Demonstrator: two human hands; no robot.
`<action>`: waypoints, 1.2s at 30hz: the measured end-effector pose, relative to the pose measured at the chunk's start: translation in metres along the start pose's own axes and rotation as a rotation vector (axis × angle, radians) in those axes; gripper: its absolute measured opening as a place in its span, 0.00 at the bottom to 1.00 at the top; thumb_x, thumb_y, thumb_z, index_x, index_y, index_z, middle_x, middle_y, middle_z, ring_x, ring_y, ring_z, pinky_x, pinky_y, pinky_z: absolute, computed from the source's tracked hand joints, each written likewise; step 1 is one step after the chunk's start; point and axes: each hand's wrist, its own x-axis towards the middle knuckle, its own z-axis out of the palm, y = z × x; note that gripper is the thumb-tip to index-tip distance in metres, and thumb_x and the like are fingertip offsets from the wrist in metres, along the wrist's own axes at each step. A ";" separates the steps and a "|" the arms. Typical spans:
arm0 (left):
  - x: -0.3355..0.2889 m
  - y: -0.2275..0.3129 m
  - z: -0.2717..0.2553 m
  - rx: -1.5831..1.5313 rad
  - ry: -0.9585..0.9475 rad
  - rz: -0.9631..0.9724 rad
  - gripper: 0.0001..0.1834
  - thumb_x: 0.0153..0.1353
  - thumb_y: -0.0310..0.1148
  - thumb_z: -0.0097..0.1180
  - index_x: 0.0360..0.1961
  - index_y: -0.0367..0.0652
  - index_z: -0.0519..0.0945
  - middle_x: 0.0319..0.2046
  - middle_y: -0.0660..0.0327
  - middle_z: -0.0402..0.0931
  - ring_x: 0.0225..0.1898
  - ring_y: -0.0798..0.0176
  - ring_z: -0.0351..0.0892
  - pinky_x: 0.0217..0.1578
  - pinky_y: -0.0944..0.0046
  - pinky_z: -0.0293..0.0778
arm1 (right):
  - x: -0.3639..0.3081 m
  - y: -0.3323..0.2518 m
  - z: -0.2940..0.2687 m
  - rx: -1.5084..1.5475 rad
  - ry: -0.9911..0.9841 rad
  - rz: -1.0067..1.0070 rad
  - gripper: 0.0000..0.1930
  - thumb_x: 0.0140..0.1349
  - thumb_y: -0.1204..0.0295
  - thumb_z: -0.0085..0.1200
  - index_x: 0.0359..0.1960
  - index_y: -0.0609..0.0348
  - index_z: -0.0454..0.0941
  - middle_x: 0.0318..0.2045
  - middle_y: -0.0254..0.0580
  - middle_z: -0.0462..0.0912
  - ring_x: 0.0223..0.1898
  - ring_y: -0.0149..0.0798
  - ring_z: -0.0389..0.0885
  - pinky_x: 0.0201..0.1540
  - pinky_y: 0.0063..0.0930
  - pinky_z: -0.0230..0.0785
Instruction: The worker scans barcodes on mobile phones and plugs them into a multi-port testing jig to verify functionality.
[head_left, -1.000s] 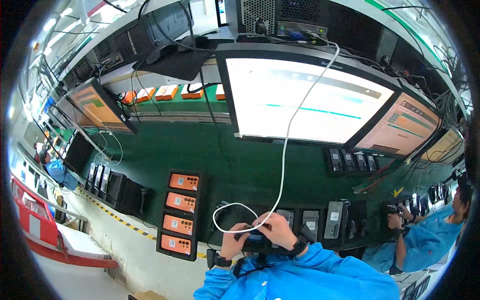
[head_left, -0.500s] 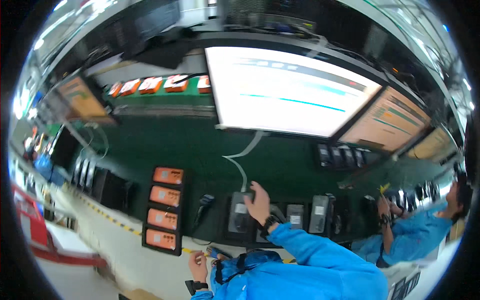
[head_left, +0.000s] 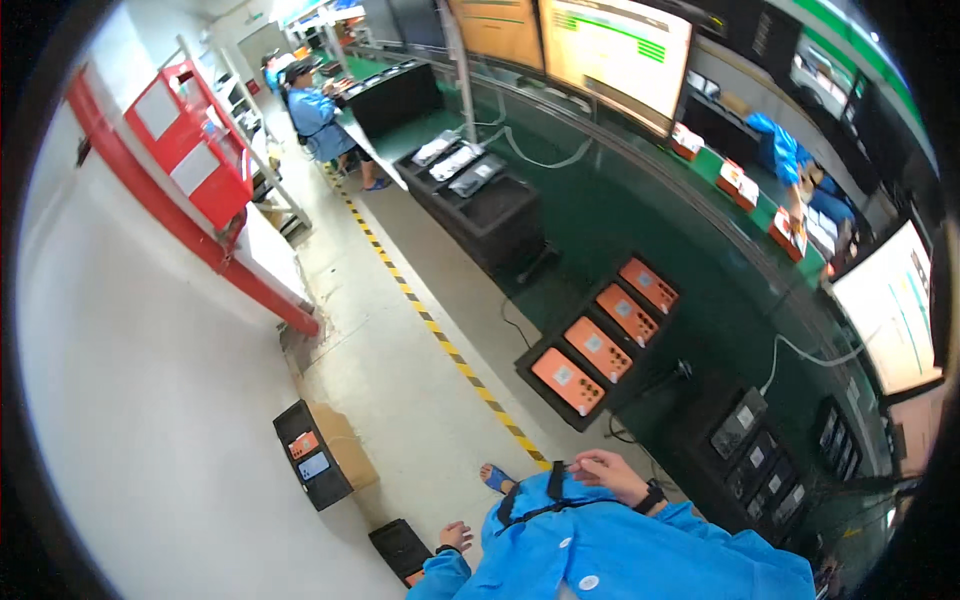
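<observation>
Both hands are apart, fingers loosely curled: the left hand [head_left: 456,537] hangs low, the right hand [head_left: 610,474] is near the black tray [head_left: 549,392] on the green workbench [head_left: 715,320], where four orange smartphones [head_left: 568,381] lie long-axis slanting, camera ends pointing lower right

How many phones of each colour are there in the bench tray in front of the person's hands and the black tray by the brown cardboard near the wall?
Orange phones: 5 (4 in the bench tray, 1 in the wall tray)
Pale-blue phone: 1 (in the wall tray)
Total: 6
</observation>
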 end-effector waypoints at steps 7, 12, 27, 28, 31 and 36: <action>0.034 0.096 -0.051 -0.173 -0.045 0.240 0.15 0.59 0.30 0.51 0.49 0.44 0.74 0.36 0.53 0.81 0.31 0.57 0.81 0.27 0.56 0.76 | 0.105 -0.051 0.119 -0.167 -0.131 -0.079 0.17 0.67 0.64 0.50 0.52 0.62 0.71 0.46 0.44 0.80 0.45 0.36 0.79 0.46 0.28 0.72; 0.066 0.145 -0.062 -0.162 -0.056 0.265 0.15 0.60 0.30 0.51 0.49 0.43 0.73 0.36 0.53 0.81 0.30 0.58 0.80 0.26 0.57 0.76 | 0.165 -0.059 0.161 -0.146 -0.181 -0.067 0.17 0.68 0.62 0.50 0.52 0.59 0.72 0.46 0.41 0.80 0.47 0.34 0.78 0.47 0.28 0.71; 0.171 0.340 -0.143 -0.073 -0.046 0.019 0.22 0.65 0.37 0.51 0.56 0.35 0.71 0.46 0.52 0.78 0.42 0.58 0.79 0.44 0.61 0.76 | 0.427 -0.257 0.257 0.027 -0.026 -0.201 0.15 0.67 0.60 0.51 0.46 0.58 0.75 0.39 0.33 0.81 0.38 0.27 0.77 0.40 0.23 0.69; 0.168 0.367 -0.148 -0.071 -0.043 0.026 0.22 0.65 0.37 0.51 0.56 0.35 0.71 0.46 0.52 0.78 0.42 0.58 0.79 0.44 0.61 0.76 | 0.440 -0.279 0.266 0.046 -0.022 -0.202 0.15 0.67 0.60 0.51 0.46 0.58 0.75 0.39 0.33 0.81 0.38 0.27 0.77 0.40 0.23 0.69; 0.178 0.460 -0.149 -0.055 -0.042 0.087 0.23 0.64 0.37 0.52 0.56 0.34 0.70 0.47 0.52 0.77 0.44 0.58 0.78 0.45 0.62 0.76 | 0.460 -0.348 0.287 -0.010 -0.097 -0.305 0.15 0.67 0.61 0.50 0.46 0.58 0.75 0.39 0.34 0.81 0.38 0.27 0.77 0.41 0.23 0.69; 0.202 0.637 -0.102 -0.003 -0.097 0.406 0.19 0.63 0.34 0.52 0.52 0.36 0.71 0.41 0.52 0.79 0.36 0.61 0.79 0.33 0.64 0.74 | 0.501 -0.406 0.271 0.034 -0.048 -0.538 0.12 0.67 0.67 0.51 0.47 0.61 0.74 0.40 0.37 0.81 0.41 0.28 0.77 0.45 0.25 0.71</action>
